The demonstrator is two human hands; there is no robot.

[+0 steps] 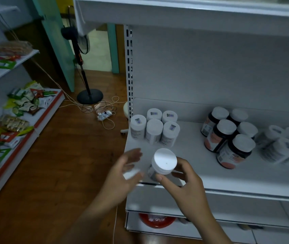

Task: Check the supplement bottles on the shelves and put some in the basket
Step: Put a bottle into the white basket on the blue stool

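The right hand (180, 180) gripped a white-lidded plastic supplement bottle (161, 164) above the white metal shelf (210, 166); the blurred left hand (124, 169) hovered beside it, fingers spread.

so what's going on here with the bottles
A person stands at a white shelf of supplement bottles. The right hand holds a white bottle by its body, out over the shelf's front edge. The left hand is open and blurred beside it, touching nothing clearly. Five more white bottles stand behind, dark bottles to their right. A red basket sits on the shelf below.
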